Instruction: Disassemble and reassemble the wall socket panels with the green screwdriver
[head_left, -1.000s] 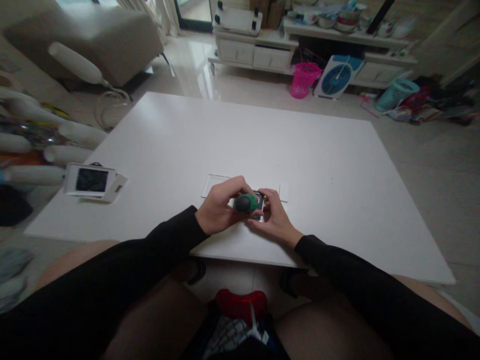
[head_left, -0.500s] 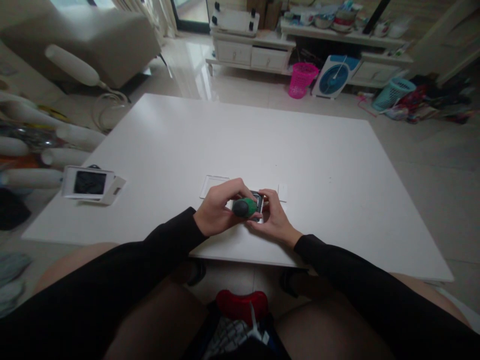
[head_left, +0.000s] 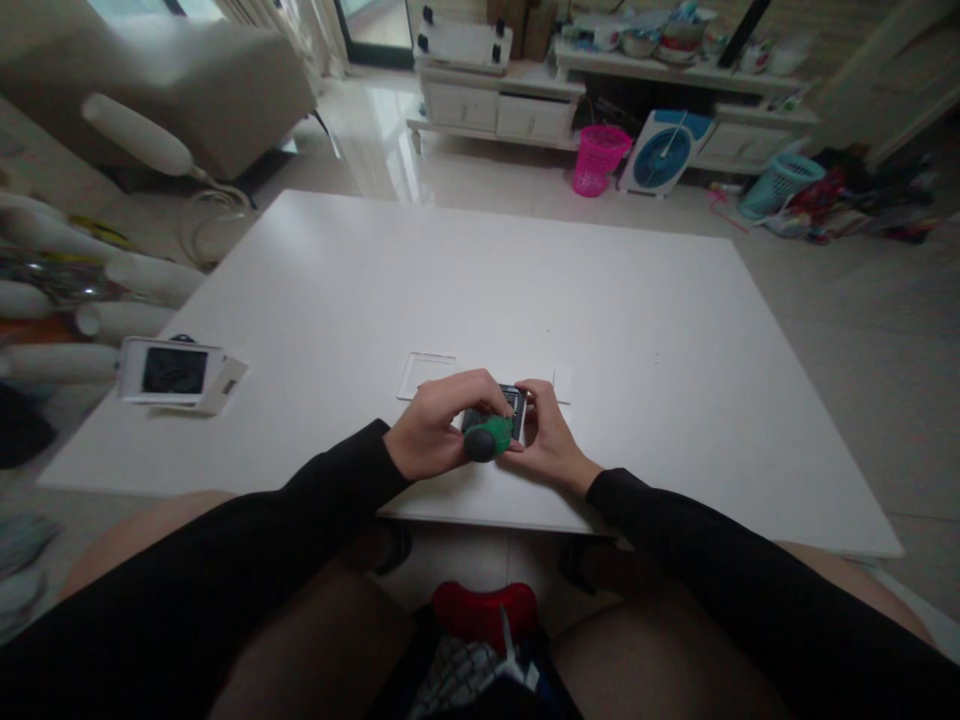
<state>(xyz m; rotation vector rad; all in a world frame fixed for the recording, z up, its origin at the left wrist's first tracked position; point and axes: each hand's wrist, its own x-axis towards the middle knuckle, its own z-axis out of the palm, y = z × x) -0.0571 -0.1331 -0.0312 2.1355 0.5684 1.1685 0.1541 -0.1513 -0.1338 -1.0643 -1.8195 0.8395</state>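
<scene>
My left hand [head_left: 435,425] is closed around a screwdriver [head_left: 487,440] with a green and black handle. The handle's butt faces up toward me and leans my way; its tip is hidden. Under it sits a small dark device [head_left: 517,400] with a silvery edge, mostly covered by my fingers. Thumb and fingers of my right hand [head_left: 555,435] grip the device's right side. Just beyond my left hand lies a clear, thin plastic frame [head_left: 424,375]. A flat white piece [head_left: 563,386] rests behind my right fingers.
All this is on a white table [head_left: 480,270], close to its near edge. At its left end lie a white-framed dark panel [head_left: 175,371] and a white box [head_left: 225,388]. Across the floor stand a pink basket [head_left: 600,160] and a blue fan [head_left: 666,153].
The screwdriver's handle end has tipped toward me, showing more of the device behind it. My left hand has shifted slightly nearer me. The right hand keeps its grip.
</scene>
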